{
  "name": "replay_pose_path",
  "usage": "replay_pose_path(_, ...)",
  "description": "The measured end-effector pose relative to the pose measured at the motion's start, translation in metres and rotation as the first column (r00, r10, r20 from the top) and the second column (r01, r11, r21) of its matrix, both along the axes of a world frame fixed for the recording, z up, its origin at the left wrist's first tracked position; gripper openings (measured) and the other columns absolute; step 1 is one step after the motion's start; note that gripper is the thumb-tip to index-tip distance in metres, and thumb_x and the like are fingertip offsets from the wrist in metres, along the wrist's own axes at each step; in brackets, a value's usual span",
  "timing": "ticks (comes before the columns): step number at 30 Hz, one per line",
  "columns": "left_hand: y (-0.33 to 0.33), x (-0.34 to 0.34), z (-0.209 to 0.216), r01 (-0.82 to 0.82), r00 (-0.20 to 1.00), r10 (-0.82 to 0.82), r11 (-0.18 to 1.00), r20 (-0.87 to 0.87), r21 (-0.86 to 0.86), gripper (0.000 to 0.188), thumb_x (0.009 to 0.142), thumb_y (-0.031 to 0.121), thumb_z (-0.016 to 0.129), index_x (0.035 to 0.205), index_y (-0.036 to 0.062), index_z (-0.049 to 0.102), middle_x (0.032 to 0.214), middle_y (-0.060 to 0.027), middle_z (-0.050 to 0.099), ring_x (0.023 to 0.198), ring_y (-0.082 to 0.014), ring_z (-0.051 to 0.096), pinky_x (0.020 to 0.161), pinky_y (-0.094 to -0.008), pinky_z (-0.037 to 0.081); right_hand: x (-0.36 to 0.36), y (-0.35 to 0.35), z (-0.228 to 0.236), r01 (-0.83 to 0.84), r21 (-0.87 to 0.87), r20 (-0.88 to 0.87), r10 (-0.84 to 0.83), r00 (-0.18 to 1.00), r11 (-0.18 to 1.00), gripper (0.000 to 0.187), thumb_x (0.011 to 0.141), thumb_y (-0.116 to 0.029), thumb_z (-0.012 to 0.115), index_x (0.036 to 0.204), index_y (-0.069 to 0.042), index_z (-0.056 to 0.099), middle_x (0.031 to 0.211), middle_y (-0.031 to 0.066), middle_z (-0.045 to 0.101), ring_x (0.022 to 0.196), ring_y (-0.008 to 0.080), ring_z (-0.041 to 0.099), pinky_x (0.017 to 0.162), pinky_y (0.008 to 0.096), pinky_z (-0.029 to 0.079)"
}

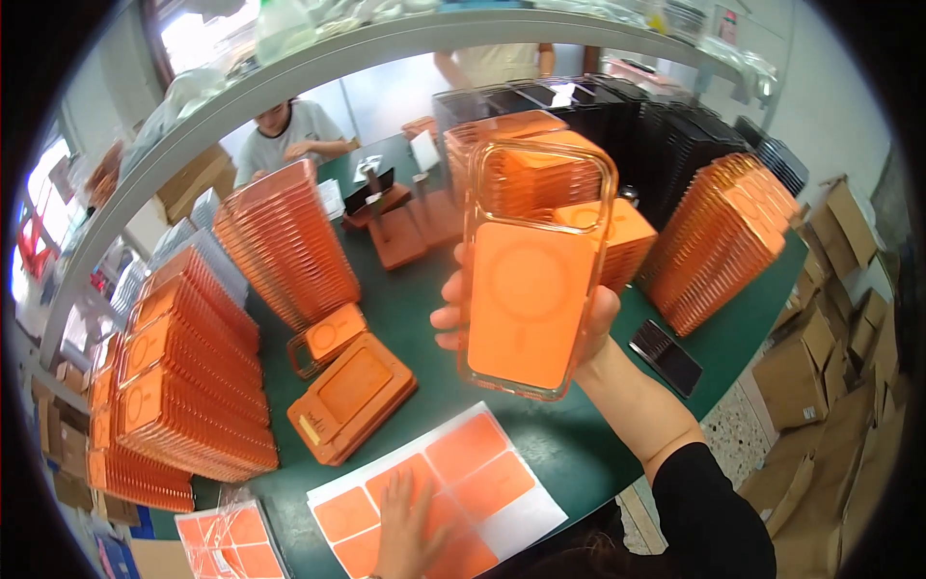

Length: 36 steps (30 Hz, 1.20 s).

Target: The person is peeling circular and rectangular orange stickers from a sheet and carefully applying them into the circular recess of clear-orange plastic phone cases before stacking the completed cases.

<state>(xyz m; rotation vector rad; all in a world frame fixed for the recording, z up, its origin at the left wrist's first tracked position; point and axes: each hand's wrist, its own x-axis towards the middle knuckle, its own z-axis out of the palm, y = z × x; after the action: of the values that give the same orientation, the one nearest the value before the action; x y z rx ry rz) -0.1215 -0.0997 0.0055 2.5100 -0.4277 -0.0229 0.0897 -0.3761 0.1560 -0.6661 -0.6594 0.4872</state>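
Held up in front of me is a clear phone case (pixel 526 289) with an orange back panel, a faint ring on it and a large camera cutout. My right hand (pixel 597 338) grips it by its sides, fingers on the left edge and thumb on the right. My left hand (pixel 407 526) lies with fingers spread on a white sheet of orange stickers (pixel 473 449) at the table's front. Beyond that sheet sits an orange block-like jig (pixel 352 396) with a recessed rectangle. A single orange phone case (pixel 333 331) lies against its far side.
Tall stacks of orange cases stand at left (pixel 193 396), far left (pixel 285 246) and right (pixel 719 241), with black cases (pixel 680 145) behind. A dark phone (pixel 666 355) lies at right. A shelf rail (pixel 318 48) arches overhead. Another person (pixel 289 140) sits across the table.
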Motion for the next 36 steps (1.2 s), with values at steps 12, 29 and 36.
replay_pose_path(12,-0.032,-0.023,-0.026,-0.037,0.999,0.031,0.972,0.027,0.233,0.074,0.092,0.037,0.070,0.152,0.0056,0.041,0.164,-0.0216,0.026,0.151,-0.0456,0.020,0.121,-0.0615,0.014,-0.014,-0.057,-0.004,-0.147,0.283,0.120,0.117,0.986,0.948,0.128,0.063,-0.066,0.089,0.155,-0.004,0.026,0.147,0.0248,0.047,0.136,0.0475,0.048,0.114,0.0627,0.038)
replay_pose_path(29,-0.033,-0.026,-0.029,-0.079,0.996,0.068,0.976,0.059,0.203,0.071,0.092,0.039,0.069,0.151,0.0070,0.044,0.163,-0.0216,0.028,0.151,-0.0453,0.023,0.121,-0.0611,0.014,0.057,-0.199,0.070,0.865,-0.499,0.852,0.216,0.476,0.062,0.090,0.072,-0.036,0.084,0.146,0.000,0.049,0.135,0.0151,0.054,0.126,0.0297,0.053,0.108,0.0366,0.042)
replay_pose_path(36,-0.035,-0.025,-0.024,-0.075,0.996,0.065,0.977,0.054,0.198,0.072,0.091,0.038,0.070,0.151,0.0072,0.043,0.163,-0.0222,0.029,0.150,-0.0457,0.023,0.121,-0.0618,0.015,0.080,-0.179,0.070,0.793,-0.606,0.767,0.309,0.562,0.064,0.090,0.071,-0.037,0.085,0.146,-0.002,0.049,0.141,0.0166,0.053,0.132,0.0287,0.051,0.113,0.0373,0.040)
